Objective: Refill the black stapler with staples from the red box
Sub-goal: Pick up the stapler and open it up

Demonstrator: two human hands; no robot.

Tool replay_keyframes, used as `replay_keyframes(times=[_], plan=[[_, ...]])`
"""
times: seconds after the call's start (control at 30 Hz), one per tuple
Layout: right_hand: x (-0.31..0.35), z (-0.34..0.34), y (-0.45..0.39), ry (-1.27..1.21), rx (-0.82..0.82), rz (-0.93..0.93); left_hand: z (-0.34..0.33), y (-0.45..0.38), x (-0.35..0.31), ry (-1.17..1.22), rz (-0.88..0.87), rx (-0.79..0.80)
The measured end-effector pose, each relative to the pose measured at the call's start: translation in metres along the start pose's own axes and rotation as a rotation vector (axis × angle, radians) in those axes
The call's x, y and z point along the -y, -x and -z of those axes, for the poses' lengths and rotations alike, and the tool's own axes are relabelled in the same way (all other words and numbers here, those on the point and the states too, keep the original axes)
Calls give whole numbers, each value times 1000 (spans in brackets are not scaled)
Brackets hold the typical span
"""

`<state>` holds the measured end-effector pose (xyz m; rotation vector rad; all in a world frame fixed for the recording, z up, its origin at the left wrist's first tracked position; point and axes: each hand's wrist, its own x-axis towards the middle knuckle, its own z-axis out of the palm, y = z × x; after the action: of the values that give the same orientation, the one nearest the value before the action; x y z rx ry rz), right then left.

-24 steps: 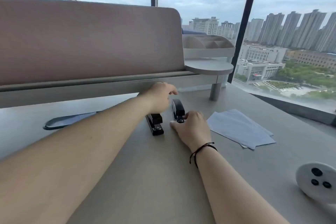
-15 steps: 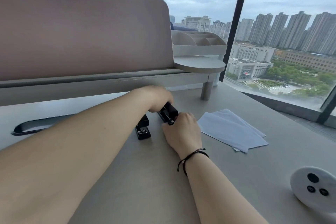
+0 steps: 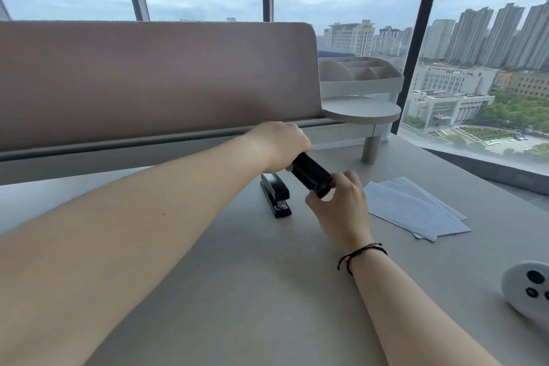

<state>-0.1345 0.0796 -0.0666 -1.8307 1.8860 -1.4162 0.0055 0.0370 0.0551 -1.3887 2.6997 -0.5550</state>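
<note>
Two black staplers are in view. One black stapler (image 3: 311, 174) is held tilted above the grey desk (image 3: 237, 291); my left hand (image 3: 282, 145) grips its far end from above and my right hand (image 3: 341, 208) pinches its near end. The second black stapler (image 3: 276, 194) lies flat on the desk just left of the held one, with no hand on it. No red box shows anywhere in the head view.
Several pale blue paper sheets (image 3: 416, 206) lie to the right of my hands. A white round device (image 3: 527, 291) sits at the right edge. Behind stand a brown partition (image 3: 154, 80) and a grey organiser shelf (image 3: 361, 89). Windows beyond.
The right-hand stapler has come up off the desk, held between both hands and tilted. The other stapler stayed where it was. The camera view has shifted.
</note>
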Motion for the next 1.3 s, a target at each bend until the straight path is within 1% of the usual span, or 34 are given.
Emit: replay_keyframes(times=[0.17,0.33,0.47,0.53,0.67,0.8,0.93,1.1,1.17,1.3], plan=[[27,15,30,-93,50,75,24,67,5,100,6,-36],[67,33,89,-148,156,234,38,169,7,306,102,0],[106,54,143,-125,283,371,47,268,-2,452,213,-12],[126,66,172,-142,348,411,52,314,-10,503,256,-24],[156,87,226,-175,512,438,58,394,-35,580,322,-55],[167,104,275,-204,694,435,51,457,-64,672,371,-54],[169,114,314,-211,777,430,38,498,-92,748,421,-67],[160,123,341,-203,821,425,23,518,-121,785,441,-99],[155,125,345,-165,842,421,20,520,-129,789,435,-90],[147,124,349,-53,878,490,16,521,-143,810,451,-71]])
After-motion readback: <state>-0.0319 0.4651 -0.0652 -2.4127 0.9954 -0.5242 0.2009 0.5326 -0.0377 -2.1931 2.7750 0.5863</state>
